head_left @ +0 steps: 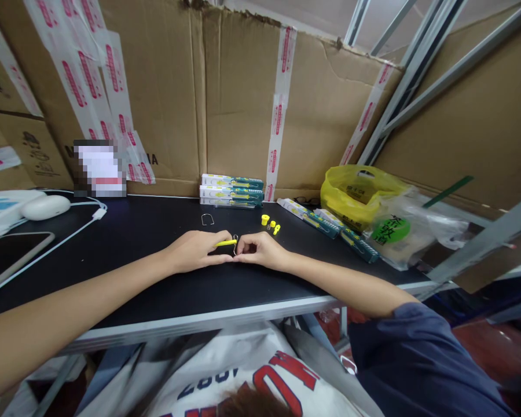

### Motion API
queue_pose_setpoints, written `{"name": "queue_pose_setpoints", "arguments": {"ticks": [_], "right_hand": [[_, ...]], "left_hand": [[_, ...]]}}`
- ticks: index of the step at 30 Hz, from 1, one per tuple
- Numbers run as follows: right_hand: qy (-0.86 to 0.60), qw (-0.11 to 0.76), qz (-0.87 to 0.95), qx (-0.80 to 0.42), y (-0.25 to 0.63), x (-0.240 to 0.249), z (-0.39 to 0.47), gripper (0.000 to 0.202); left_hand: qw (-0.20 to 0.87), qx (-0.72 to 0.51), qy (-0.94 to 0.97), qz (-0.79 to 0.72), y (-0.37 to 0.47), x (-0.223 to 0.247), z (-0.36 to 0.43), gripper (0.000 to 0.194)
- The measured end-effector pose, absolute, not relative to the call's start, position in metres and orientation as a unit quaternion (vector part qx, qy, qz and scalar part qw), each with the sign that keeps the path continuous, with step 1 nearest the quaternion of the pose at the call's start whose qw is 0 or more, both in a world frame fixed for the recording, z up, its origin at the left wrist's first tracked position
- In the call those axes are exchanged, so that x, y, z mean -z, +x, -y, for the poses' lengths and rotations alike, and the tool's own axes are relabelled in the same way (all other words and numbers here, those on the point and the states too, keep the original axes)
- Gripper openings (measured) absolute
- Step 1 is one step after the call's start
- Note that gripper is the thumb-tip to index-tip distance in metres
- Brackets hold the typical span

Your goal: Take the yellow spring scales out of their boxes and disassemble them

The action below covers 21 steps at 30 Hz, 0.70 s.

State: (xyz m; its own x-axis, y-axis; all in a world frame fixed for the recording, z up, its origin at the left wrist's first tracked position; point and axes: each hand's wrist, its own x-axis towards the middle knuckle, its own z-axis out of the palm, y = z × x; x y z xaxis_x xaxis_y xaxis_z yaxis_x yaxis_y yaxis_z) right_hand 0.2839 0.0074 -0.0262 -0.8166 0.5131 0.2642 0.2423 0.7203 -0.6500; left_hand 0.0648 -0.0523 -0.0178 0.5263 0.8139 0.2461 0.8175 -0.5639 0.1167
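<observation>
Near the middle of the black table [169,301], my left hand [200,250] is closed on a thin yellow stick [226,243]. A small bent metal wire [235,246] stands at the right end of the stick, between my two hands. My right hand [260,250] has its fingers pinched at this wire. Behind my left hand lies a loose U-shaped wire piece [207,219]. Small yellow plastic parts [265,219] rest just behind my right hand, with tiny metal bits by them.
Slim printed boxes [231,195] are stacked at the back, and more boxes [308,218] lie to the right. A yellow bag [356,194] and a clear bag [395,231] sit at the right. A phone [15,258], cables and a white power strip [2,211] occupy the left.
</observation>
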Motion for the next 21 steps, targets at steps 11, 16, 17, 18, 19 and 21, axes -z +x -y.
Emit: {"name": "queue_pose_setpoints", "arguments": {"ticks": [11,16,17,18,19,21], "right_hand": [[-0.202,0.225,0.915,-0.268,0.2791,0.0260,0.0027,0.027],[-0.179,0.234,0.853,-0.430,0.2787,0.0281,0.0016,0.035],[-0.182,0.231,0.845,-0.447,0.2785,0.0278,0.0015,0.037],[-0.185,0.228,0.839,-0.459,0.2783,0.0269,0.0016,0.039],[-0.188,0.225,0.836,-0.465,0.2782,0.0258,0.0016,0.040],[-0.193,0.225,0.834,-0.464,0.2776,0.0229,0.0015,0.040]], "left_hand": [[0.093,0.080,-0.866,0.486,0.0694,0.0224,0.0488,0.036],[0.085,0.102,-0.869,0.477,0.0676,0.0229,0.0484,0.029],[0.079,0.115,-0.868,0.476,0.0671,0.0230,0.0485,0.030],[0.074,0.129,-0.867,0.476,0.0666,0.0230,0.0486,0.031],[0.069,0.142,-0.865,0.476,0.0661,0.0228,0.0487,0.032],[0.062,0.160,-0.864,0.473,0.0652,0.0224,0.0490,0.033]]}}
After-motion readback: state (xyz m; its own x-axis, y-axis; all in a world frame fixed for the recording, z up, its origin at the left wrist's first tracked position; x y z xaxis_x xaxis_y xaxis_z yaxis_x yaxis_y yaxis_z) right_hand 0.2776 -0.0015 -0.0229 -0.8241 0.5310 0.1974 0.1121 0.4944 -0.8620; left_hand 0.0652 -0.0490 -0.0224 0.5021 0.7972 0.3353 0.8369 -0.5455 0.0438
